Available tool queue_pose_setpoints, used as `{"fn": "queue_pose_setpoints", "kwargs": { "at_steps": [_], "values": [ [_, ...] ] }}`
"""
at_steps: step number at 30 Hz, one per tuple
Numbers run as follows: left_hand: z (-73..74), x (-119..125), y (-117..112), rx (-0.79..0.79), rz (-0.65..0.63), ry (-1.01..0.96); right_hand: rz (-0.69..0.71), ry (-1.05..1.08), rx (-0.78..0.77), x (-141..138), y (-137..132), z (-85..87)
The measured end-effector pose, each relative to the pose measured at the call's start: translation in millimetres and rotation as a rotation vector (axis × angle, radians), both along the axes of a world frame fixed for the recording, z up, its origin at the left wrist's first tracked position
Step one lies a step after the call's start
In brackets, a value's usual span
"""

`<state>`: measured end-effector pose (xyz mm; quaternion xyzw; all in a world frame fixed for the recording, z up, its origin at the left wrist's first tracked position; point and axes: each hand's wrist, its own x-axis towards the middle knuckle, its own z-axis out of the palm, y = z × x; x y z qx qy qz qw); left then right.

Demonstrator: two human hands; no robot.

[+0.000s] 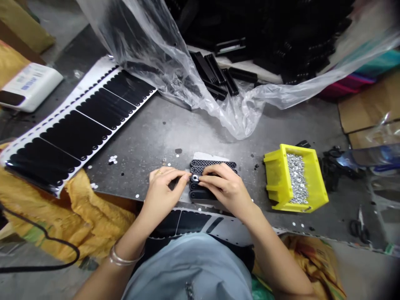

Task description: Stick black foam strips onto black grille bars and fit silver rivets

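A row of black plastic bars (200, 195) lies on the table in front of me, the far ones showing a ribbed lattice face. At the left end of one bar sits a small silver metal piece (195, 178) with a dark hole. My left hand (165, 183) is closed in a pinch, thumb and index fingertips at the left of that piece; what is between them is too small to make out. From the other side, my right hand (225, 183) reaches over the bars, its fingers closed together with the tips against the metal piece.
To the right stands a yellow bin (278, 179) of small silver metal parts (296, 179), with scissors (360, 227) beyond. Sheets of black stickers (90, 121) lie left. A clear plastic bag (237, 121) with black bars (215, 75) fills the back. A white device (31, 87) stands far left.
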<state>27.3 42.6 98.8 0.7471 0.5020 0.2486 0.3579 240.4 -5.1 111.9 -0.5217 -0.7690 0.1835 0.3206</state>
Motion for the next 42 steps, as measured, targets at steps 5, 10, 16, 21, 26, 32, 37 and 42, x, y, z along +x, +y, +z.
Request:
{"fn": "queue_pose_setpoints", "kwargs": {
  "at_steps": [5, 10, 16, 21, 26, 32, 37, 42],
  "values": [
    [0.4, 6, 3, -0.027, 0.014, -0.019, 0.007, -0.072, -0.014, -3, -1, 5.8],
    [1.5, 8, 8, -0.071, -0.019, -0.011, -0.11, -0.068, -0.118, 23, -17, 19.0],
    [-0.8, 7, 12, -0.052, -0.045, -0.027, -0.21, 0.165, -0.18, 52, -27, 11.9],
    [1.6, 4, 15, 0.016, -0.078, 0.029, -0.217, 0.087, -0.119, 50, -27, 3.9],
    [9.1, 4, -26, 0.44, -0.112, 0.012, -0.351, 0.033, 0.014, 35, -82, 9.5],
    [-30.1, 17, -83, 0.479, -0.552, -0.169, -0.294, -0.072, -0.037, 6, -140, -16.5],
    [-51.8, 17, -80, 0.525, -0.592, -0.166, -0.219, 0.158, -0.105, 11, -154, -22.4],
    [-53.4, 17, -83, 0.589, -0.589, -0.174, -0.227, 0.951, -0.349, 40, -157, 12.4]
  ]
}}
